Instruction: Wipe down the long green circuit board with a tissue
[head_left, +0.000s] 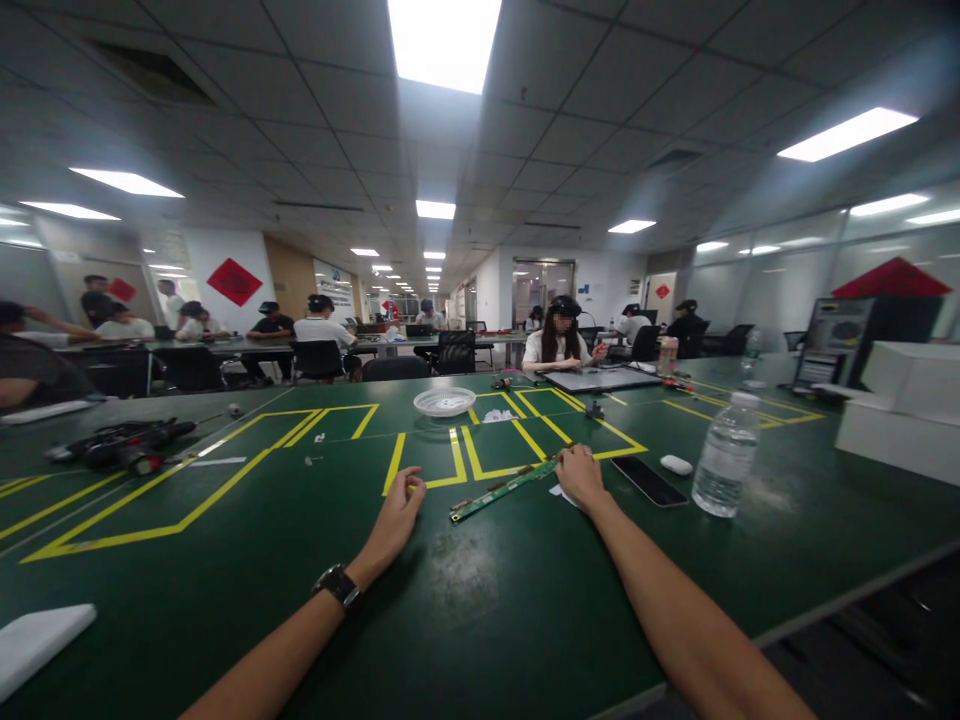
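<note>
A long, narrow green circuit board (499, 493) lies slantwise on the dark green table. My right hand (579, 476) is closed around its far right end, and the fingers cover that end. Under the same hand a bit of white paper (561, 494) sticks out. To the left of the board, my left hand (401, 505) rests at the table with loosely bent fingers, apart from the board and holding nothing I can see. A dark watch (337, 586) is on the left wrist. Beyond the board stands a clear patterned plastic dish (445, 402), with small white pieces (499, 416) near it.
Right of my right hand are a black phone (649, 481), a white mouse-like object (676, 465) and a water bottle (726, 455). White boxes (900, 400) stand farther right. Black-and-red equipment (124, 445) lies at left. Yellow tape (225, 487) marks the table. A person (559, 345) sits opposite.
</note>
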